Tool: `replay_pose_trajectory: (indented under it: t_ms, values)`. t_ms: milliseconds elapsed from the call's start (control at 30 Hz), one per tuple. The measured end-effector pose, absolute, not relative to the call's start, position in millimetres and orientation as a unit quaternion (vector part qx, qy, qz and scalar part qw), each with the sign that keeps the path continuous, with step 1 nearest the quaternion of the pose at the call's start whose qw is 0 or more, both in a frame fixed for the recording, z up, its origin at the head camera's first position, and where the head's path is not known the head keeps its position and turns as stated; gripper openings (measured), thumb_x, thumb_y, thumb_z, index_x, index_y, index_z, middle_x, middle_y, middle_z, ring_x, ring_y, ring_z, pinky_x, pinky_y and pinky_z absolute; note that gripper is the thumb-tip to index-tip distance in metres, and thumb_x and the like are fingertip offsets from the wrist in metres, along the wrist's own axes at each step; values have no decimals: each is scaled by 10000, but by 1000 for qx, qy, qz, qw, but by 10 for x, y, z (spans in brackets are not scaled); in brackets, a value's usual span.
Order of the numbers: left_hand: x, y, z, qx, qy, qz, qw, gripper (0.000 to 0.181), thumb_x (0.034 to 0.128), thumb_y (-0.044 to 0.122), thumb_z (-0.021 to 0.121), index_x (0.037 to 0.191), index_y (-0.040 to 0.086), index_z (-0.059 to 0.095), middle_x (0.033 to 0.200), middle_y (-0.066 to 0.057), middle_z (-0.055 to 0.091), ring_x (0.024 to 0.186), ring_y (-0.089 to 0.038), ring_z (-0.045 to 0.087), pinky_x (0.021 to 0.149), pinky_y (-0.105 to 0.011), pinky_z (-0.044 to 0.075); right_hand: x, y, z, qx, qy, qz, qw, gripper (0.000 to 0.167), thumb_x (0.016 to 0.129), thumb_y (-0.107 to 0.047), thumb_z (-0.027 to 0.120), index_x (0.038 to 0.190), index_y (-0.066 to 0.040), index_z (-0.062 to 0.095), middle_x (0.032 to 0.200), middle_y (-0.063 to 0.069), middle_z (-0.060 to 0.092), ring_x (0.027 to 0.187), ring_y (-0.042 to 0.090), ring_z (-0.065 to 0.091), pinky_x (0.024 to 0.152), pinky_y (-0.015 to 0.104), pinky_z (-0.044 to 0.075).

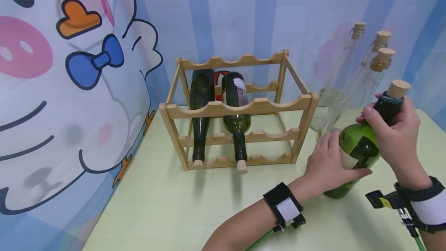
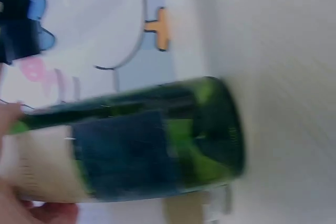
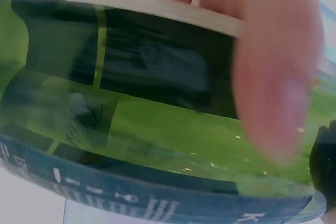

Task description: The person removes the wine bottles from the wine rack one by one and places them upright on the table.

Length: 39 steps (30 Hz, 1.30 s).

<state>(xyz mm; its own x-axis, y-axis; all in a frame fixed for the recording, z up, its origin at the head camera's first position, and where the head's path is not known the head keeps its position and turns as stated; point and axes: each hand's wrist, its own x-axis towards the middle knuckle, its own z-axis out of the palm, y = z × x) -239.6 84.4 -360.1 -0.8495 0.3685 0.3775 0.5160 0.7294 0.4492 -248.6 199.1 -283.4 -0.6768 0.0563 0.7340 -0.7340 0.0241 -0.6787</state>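
Note:
Both hands hold a green glass wine bottle at the right side of the table, tilted, its cork uppermost. My left hand grips the bottle's body across the label. Around its dark neck and shoulder my right hand is curled. In the left wrist view the base of the green bottle points right; whether it touches the table I cannot tell. The right wrist view shows the bottle close up, with labels and a blurred digit in front of it.
A wooden wine rack stands mid-table. In it lie a slim dark bottle and a labelled dark green bottle, corks toward me. Clear corked bottles stand behind the hands at the right. A cartoon-printed curtain hangs left and behind.

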Motion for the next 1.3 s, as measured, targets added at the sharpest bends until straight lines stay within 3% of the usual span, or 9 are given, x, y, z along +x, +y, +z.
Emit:
replay_pose_trajectory:
  t_ms: [133,233,433,567,667,833,967,1133,1300]
  values:
    - [-2189,604,-3451,-304,-926,-197,106,904,771,560,532,1412,137,54,1434,-7,214,1282,-85,280,920,-183,382,-2480,1992,-2859,269,-637,657,300,341,794,126,496,1126,61,460,826,33,543,654,68,591,639,119,476]
    - [-1973,312,-3240,-387,-899,-152,140,809,823,506,500,1415,127,99,1474,-77,120,1327,-138,230,1008,-234,314,-2472,1990,-2859,271,-631,660,304,339,793,120,506,1127,91,456,818,41,549,649,74,591,634,126,478]
    - [-1650,-426,-2783,-452,-821,-161,308,589,811,386,579,1298,104,407,1424,-132,262,1306,-190,285,1053,-289,248,-2479,1983,-2873,271,-618,669,311,343,780,136,506,1118,89,464,800,47,555,638,80,593,629,135,484]
    - [-1676,-961,-2589,-409,-789,-195,415,439,832,329,556,1162,44,511,1313,-178,421,1256,-276,361,1035,-368,280,-2477,1986,-2882,270,-603,688,301,344,778,143,499,1111,64,468,804,57,545,650,93,592,634,137,485]
    - [-1791,-1313,-2536,-335,-800,-198,457,409,847,319,531,1131,25,533,1289,-185,451,1262,-317,344,1040,-440,255,-2472,1982,-2879,268,-607,682,309,344,777,140,504,1107,43,480,802,54,538,653,90,588,634,133,482]
    - [-2092,-1745,-2614,-212,-851,-143,458,420,803,277,613,1149,48,546,1288,-163,466,1286,-323,301,1028,-511,223,-2486,1967,-2885,262,-625,662,321,342,782,125,517,1109,26,493,810,43,537,664,77,583,642,123,478]
    - [-2324,-1918,-2806,-165,-872,-95,451,406,800,289,626,1126,56,567,1215,-145,536,1244,-315,364,1001,-512,253,-2494,1957,-2892,265,-614,677,308,337,790,113,522,1115,39,479,835,53,534,688,85,590,653,125,479]
    - [-2483,-1989,-3032,-145,-873,-14,465,377,827,360,571,1113,114,591,1036,-65,645,1057,-245,514,990,-473,231,-2482,1927,-2887,262,-623,662,325,337,780,125,520,1106,47,486,832,46,534,677,75,593,639,126,481]
    - [-2552,-1987,-3117,-145,-858,12,493,366,856,384,507,1106,131,597,945,-39,661,902,-227,530,992,-465,208,-2487,1924,-2891,269,-607,674,323,334,772,141,514,1097,71,476,819,51,553,677,82,600,644,129,483]
